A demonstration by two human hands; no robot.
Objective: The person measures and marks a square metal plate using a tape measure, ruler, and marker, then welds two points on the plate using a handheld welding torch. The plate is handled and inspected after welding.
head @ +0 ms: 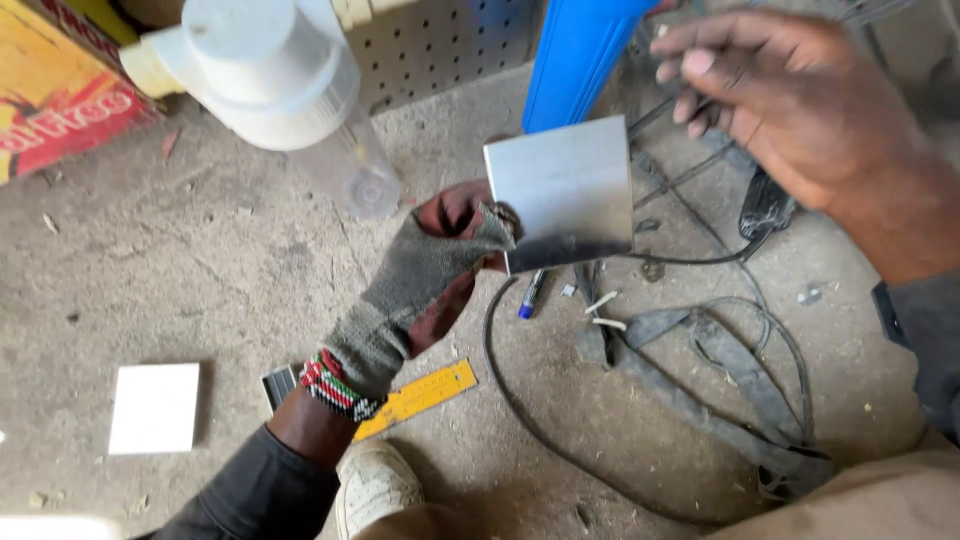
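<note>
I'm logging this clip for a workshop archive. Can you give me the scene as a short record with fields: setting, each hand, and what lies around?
Setting: dusty concrete floor, seen from above
Left hand: in a worn grey glove, pinching a square metal plate by its lower left corner
Right hand: bare, raised above the plate, fingers curled around thin dark wires; grip unclear
On the floor: yellow ruler, white tile, blue pen, black cable, grey strap
Behind: blue panel, white plastic bottle
Below: white shoe
</note>
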